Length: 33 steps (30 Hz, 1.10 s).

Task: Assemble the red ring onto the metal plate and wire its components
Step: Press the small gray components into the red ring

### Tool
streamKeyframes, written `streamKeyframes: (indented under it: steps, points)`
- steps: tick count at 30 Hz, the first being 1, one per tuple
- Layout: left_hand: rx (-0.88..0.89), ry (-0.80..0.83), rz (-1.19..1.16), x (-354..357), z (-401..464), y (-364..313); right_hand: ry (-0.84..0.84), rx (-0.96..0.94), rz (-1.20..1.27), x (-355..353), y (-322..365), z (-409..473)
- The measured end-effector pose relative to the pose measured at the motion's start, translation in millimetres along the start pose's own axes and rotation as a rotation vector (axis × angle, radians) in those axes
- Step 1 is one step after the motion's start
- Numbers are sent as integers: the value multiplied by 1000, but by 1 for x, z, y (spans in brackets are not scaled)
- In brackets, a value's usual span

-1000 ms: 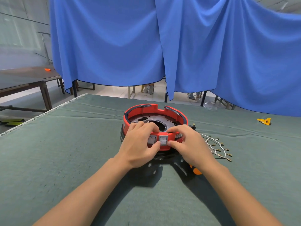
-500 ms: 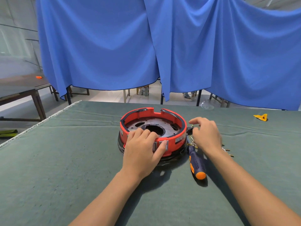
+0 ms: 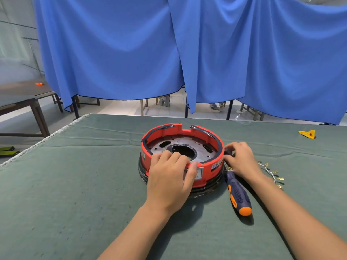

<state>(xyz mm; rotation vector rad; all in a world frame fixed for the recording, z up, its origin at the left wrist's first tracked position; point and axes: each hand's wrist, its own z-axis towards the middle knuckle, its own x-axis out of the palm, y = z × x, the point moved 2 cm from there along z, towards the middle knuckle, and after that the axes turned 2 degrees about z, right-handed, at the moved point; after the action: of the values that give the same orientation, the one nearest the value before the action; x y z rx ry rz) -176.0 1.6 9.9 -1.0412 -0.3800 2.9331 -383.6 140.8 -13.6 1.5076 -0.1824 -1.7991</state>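
The red ring [image 3: 204, 132] sits on the round metal plate [image 3: 187, 142] with a central hole, in the middle of the green table. My left hand [image 3: 169, 177] grips the ring's near rim, with the fingers curled over the top edge and the thumb on the outer wall beside a grey switch block [image 3: 199, 172]. At the ring's right side, my right hand [image 3: 242, 160] has its fingers curled and pinches a small dark part [image 3: 228, 152]. White wires with gold terminals [image 3: 272, 172] lie just right of that hand.
A blue and orange screwdriver [image 3: 237, 194] lies on the green cloth [image 3: 75, 184] by the ring's right front. A yellow scrap [image 3: 308, 133] lies far right. Blue curtains hang behind the table, and a dark wooden table [image 3: 22, 96] stands at the left.
My right hand left the front of the ring and moved to its right side, uncovering the screwdriver. My left hand kept its hold on the near rim.
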Motion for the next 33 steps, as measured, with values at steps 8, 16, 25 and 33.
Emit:
streamKeyframes:
  steps: [8,16,25,33]
  points:
    - [-31,65,-173,-19,7,21,-421,-56,405,-20,22,-28]
    - [-127,336,2,-53,31,42,-242,-28,690,-11,51,-55]
    - [-122,482,17,-1,12,-75,-190,7,853,-16,58,-62]
    - [6,171,-10,-6,16,-39,-119,83,953,-16,54,-61]
